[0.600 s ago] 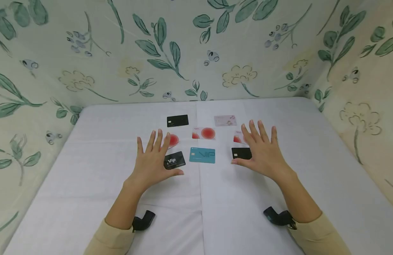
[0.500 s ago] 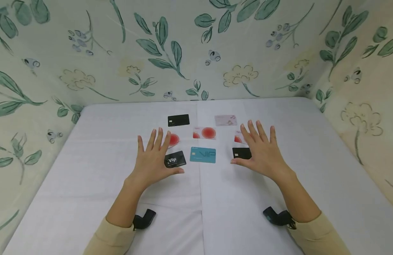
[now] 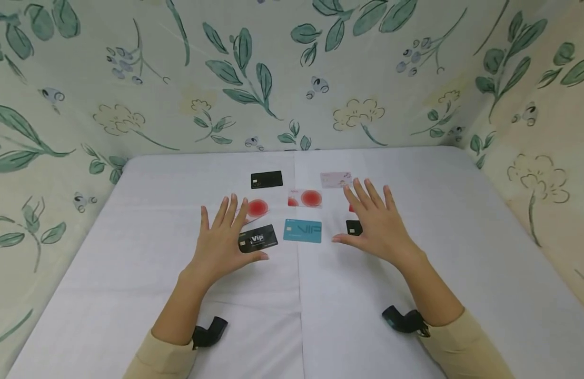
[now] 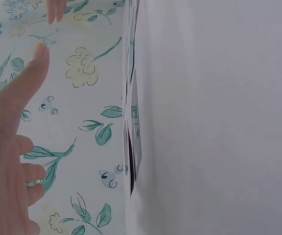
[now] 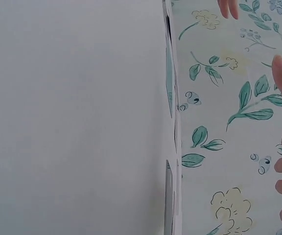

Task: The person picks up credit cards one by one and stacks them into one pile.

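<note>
Both hands hover over a spread of flat cards, fingers straight and apart. My left hand [image 3: 219, 242] is above the left side, nearest a black "Vip" card [image 3: 258, 239] and partly covering a card with a red circle [image 3: 257, 208]. My right hand [image 3: 379, 226] hides most of a black card [image 3: 354, 227] and another red-marked card behind it. Between the hands lie a teal VIP card [image 3: 302, 230] and a white card with a red circle [image 3: 304, 198]. Farther back are a black card [image 3: 266, 179] and a pale pink card [image 3: 335, 180]. Neither hand holds anything.
A white cloth [image 3: 130, 263] with a fold line down its middle covers the table. Behind and at the sides stands a wall with a leaf and flower pattern [image 3: 244, 68]. A black wrist camera [image 3: 210, 332] sits at each sleeve cuff.
My right hand has shifted left, covering more of the black card and the red-marked card. My left hand has moved slightly left, showing more of the "Vip" card. The cards lie as before.
</note>
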Demonstrator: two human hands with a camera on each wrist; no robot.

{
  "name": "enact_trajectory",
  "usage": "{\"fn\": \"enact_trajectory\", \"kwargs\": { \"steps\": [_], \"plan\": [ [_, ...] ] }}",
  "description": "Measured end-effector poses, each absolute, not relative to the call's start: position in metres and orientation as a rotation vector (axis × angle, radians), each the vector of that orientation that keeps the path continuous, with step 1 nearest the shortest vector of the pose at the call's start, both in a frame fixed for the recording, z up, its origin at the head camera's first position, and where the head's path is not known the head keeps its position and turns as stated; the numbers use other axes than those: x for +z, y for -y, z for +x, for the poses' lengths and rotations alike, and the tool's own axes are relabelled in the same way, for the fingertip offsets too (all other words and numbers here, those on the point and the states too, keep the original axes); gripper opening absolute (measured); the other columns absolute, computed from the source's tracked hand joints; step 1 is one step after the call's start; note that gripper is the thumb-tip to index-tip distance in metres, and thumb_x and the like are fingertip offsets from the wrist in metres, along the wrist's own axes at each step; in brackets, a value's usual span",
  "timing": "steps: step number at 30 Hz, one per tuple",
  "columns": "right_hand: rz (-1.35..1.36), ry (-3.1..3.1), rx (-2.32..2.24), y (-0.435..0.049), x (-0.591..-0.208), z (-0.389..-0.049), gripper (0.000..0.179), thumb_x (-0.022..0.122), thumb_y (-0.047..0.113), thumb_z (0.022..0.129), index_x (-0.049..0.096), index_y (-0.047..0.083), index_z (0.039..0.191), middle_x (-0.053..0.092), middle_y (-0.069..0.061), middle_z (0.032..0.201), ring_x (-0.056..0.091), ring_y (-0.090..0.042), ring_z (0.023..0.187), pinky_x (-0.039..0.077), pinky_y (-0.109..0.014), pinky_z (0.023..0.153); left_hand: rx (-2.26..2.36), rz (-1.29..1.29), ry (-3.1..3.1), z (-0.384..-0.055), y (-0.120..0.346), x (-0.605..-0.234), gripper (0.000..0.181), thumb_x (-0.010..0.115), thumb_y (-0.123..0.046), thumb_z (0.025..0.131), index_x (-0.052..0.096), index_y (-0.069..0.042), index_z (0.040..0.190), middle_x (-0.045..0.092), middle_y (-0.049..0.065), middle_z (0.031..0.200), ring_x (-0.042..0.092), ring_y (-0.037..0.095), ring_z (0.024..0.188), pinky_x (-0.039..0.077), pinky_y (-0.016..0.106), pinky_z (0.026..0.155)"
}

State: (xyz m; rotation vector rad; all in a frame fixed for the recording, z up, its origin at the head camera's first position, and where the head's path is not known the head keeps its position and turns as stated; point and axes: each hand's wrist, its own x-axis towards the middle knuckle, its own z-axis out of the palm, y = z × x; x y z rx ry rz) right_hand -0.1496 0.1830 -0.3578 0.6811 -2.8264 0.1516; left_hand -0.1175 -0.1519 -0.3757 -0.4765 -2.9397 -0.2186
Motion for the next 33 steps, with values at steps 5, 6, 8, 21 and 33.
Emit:
{"fn": "enact_trajectory", "kwargs": {
  "steps": [5,6,8,21,33],
  "plan": [
    [0.701,2.829,0.148,-0.177,-0.359,-0.152,0.108,0.062,0.071,0.071,0.021,0.011,0.151,0.018,-0.014,0.156,0.010,-0.034,0.145,-0.001,-0.057,0.112,-0.235,-0.448,2.943,-0.115,0.160,-0.377,0.119,0.063,-0.076,0.066,0.014,-0.012,0.152,0.013,0.017,0.157,0.006,0.033,0.145,-0.008,0.063,0.108],
    [0.704,2.829,0.149,-0.176,-0.359,-0.153,0.108,0.062,0.071,0.071,0.021,0.012,0.151,0.017,-0.014,0.156,0.010,-0.034,0.145,-0.001,-0.057,0.112,-0.244,-0.440,2.938,-0.115,0.161,-0.377,0.119,0.063,-0.076,0.065,0.014,-0.011,0.152,0.014,0.017,0.157,0.007,0.033,0.145,-0.008,0.062,0.108],
    [0.708,2.831,0.153,-0.173,-0.359,-0.154,0.108,0.062,0.071,0.071,0.021,0.012,0.151,0.016,-0.013,0.157,0.010,-0.034,0.145,-0.002,-0.057,0.112,-0.247,-0.418,2.934,-0.115,0.165,-0.376,0.120,0.065,-0.075,0.065,0.014,-0.010,0.152,0.013,0.017,0.157,0.009,0.033,0.145,-0.008,0.062,0.109],
    [0.774,2.821,0.145,-0.156,-0.358,-0.161,0.104,0.061,0.070,0.073,0.023,0.011,0.151,0.020,-0.014,0.155,0.010,-0.032,0.145,0.003,-0.057,0.113,-0.323,-0.397,2.879,-0.113,0.176,-0.376,0.119,0.069,-0.070,0.064,0.017,-0.009,0.151,0.017,0.017,0.156,0.014,0.035,0.144,-0.003,0.060,0.111],
    [0.866,2.812,0.259,-0.132,-0.359,-0.168,0.101,0.065,0.066,0.073,0.025,0.014,0.150,0.027,-0.012,0.154,0.030,-0.033,0.139,0.022,-0.055,0.110,-0.472,-0.376,2.785,-0.113,0.181,-0.381,0.115,0.080,-0.060,0.059,0.030,-0.006,0.147,0.036,0.020,0.147,0.035,0.036,0.134,0.019,0.059,0.109]
  ]
}}
